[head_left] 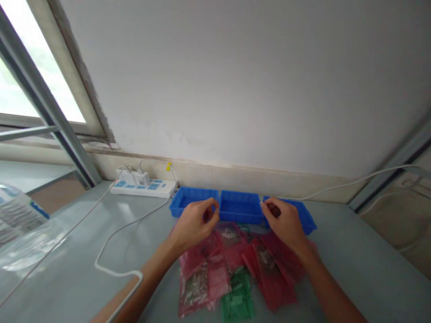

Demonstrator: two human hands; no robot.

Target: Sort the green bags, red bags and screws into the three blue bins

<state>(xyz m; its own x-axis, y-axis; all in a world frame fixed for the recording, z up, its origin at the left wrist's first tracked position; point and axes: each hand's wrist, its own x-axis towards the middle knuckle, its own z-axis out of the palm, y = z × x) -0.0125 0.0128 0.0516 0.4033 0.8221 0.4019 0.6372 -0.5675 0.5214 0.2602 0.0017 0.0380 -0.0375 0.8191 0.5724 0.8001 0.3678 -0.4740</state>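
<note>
Three blue trays, the left one (182,194), the middle one (239,206) and the right one (305,213), stand in a row near the wall. My left hand (198,224) is curled with thumb and fingertips close together by the left tray; whatever it may pinch is too small to see. My right hand (283,222) is curled the same way in front of the right tray, its contents also hidden. Below both hands lie several red translucent bags (232,246) with small parts inside, and a green bag (238,298) at the front.
A white power strip (158,192) with plugs sits against the wall, left of the trays. Its white cable (111,235) loops across the grey table (131,251) to my left forearm. A clear plastic bottle (27,233) lies far left. Metal posts stand at both sides.
</note>
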